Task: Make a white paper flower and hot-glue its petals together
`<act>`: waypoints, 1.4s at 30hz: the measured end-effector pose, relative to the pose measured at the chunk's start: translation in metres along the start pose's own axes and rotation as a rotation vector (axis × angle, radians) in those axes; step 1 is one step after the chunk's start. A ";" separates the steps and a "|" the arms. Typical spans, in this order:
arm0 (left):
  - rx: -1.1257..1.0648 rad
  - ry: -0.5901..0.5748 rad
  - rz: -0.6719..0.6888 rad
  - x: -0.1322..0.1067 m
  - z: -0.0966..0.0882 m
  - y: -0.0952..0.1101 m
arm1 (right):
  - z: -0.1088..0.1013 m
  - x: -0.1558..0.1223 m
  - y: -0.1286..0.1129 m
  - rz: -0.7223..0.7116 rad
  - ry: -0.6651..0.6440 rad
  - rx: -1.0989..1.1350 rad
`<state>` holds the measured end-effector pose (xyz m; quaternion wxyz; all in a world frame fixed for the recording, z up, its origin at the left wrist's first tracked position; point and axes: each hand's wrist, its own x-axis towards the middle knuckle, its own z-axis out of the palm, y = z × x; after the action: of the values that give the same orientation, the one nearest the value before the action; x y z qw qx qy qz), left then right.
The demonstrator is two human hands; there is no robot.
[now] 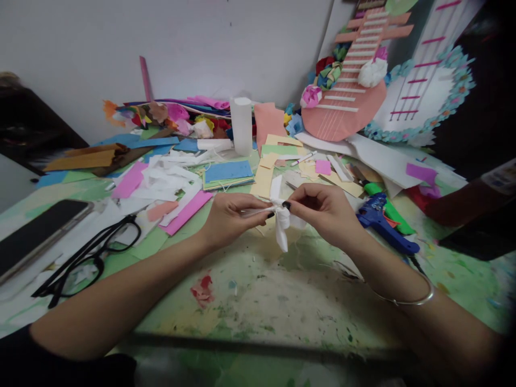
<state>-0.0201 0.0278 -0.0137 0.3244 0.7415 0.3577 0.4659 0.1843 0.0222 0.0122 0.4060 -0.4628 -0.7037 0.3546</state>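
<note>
My left hand [231,215] and my right hand [322,209] meet over the middle of the paint-stained table [274,290]. Both pinch a folded strip of white tissue paper [281,217] that stands upright between the fingertips. A thin white thread [253,212] runs from its waist into my left fingers. The paper's top end sticks up and its lower end hangs down below the pinch. A thin bangle [411,298] circles my right wrist.
Black glasses [91,258] and a phone [38,234] lie at the left. A blue glue gun [382,220] and green marker [389,207] lie right of my hands. Coloured paper scraps [177,183], a white roll [242,124] and a paper guitar [346,102] crowd the back. Another person's arm [463,201] rests at the right.
</note>
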 end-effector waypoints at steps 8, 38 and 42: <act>-0.035 -0.005 -0.016 0.001 0.000 0.001 | 0.000 -0.001 -0.001 -0.021 0.011 -0.024; -0.141 -0.001 -0.025 0.000 0.003 -0.003 | 0.000 -0.002 -0.001 -0.043 0.036 -0.047; -0.157 -0.003 -0.052 -0.001 0.004 -0.004 | 0.000 -0.002 -0.001 -0.049 0.037 -0.049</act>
<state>-0.0176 0.0287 -0.0184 0.3939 0.7048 0.3389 0.4829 0.1842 0.0199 0.0125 0.4162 -0.4617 -0.7156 0.3187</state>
